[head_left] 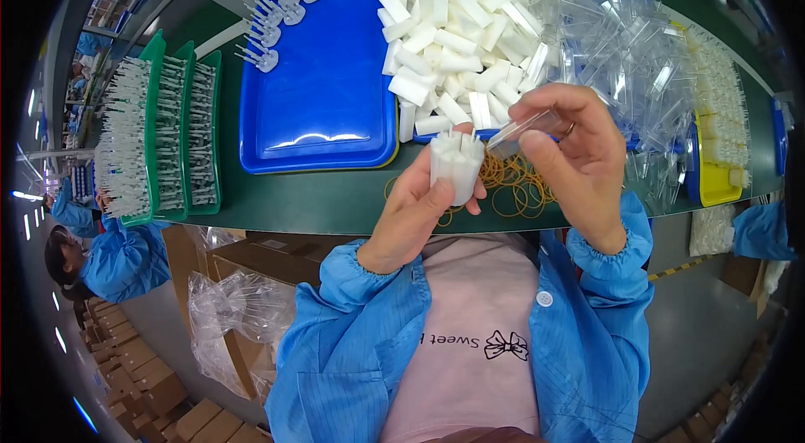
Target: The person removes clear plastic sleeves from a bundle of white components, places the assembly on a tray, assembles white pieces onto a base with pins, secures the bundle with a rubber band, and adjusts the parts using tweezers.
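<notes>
My left hand (401, 221) is wrapped round a bundle of white plastic pieces (455, 170), with thin pins standing up from its top. Just to its right, my right hand (587, 162) pinches a clear plastic sleeve (521, 133) between thumb and fingers. The sleeve is tilted, its lower end close to the bundle's top; whether they touch I cannot tell. Below the hands, loose tan rubber bands (521, 196) lie on the green table. Behind them rises a heap of white rectangular pieces (459, 41), with a heap of clear plastic sleeves (625, 53) to its right.
A blue tray (323, 99) holds several pin-topped white pieces (289, 7) along its far left edge. Green trays (157, 133) of pinned parts stand at left; a yellow bin (723, 154) stands at right. An open carton (251, 263) sits below the table edge. Another person (126, 250) works at far left.
</notes>
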{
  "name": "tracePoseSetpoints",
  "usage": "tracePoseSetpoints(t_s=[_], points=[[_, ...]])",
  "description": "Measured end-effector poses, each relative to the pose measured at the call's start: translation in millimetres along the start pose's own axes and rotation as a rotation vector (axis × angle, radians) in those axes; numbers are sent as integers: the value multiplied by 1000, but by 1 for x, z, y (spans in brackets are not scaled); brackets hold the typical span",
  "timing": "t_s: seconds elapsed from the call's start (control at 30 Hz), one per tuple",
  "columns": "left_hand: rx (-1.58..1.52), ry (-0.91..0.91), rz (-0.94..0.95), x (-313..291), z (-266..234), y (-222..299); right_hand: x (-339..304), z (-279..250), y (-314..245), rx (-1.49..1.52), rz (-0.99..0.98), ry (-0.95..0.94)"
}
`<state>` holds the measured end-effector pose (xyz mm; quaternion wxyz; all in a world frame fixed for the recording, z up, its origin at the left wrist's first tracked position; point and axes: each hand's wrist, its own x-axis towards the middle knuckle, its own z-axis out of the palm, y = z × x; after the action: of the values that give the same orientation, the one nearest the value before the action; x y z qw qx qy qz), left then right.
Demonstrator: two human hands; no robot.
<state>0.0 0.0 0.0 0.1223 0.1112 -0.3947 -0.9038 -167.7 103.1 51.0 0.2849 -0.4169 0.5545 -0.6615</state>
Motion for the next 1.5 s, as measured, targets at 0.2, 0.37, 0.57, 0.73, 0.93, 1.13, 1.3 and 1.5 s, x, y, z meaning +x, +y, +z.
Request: tracePoseSetpoints(t_s=[0.2,0.37,0.57,0.73,0.93,1.13,1.3,1.5], points=[[191,61,66,0,7,-7,-3,6,0,27,-84,1],[182,17,60,-2,7,-5,-4,7,-1,-1,-27,-41],[189,2,37,-2,4,-5,-1,4,-4,81,-78,68],[266,4,49,-2,10,-2,-1,8,1,51,-61,0],[294,54,32,-2,10,0,-5,5,6,-46,-19,-59],[278,118,94,0,5,-5,-12,-5,-2,-145,11,-92],[423,336,288,3,2,-11,-19,1,-2,-293,-58,-117],[301,241,333,1,7,-5,-27,13,13,-110,-124,76]])
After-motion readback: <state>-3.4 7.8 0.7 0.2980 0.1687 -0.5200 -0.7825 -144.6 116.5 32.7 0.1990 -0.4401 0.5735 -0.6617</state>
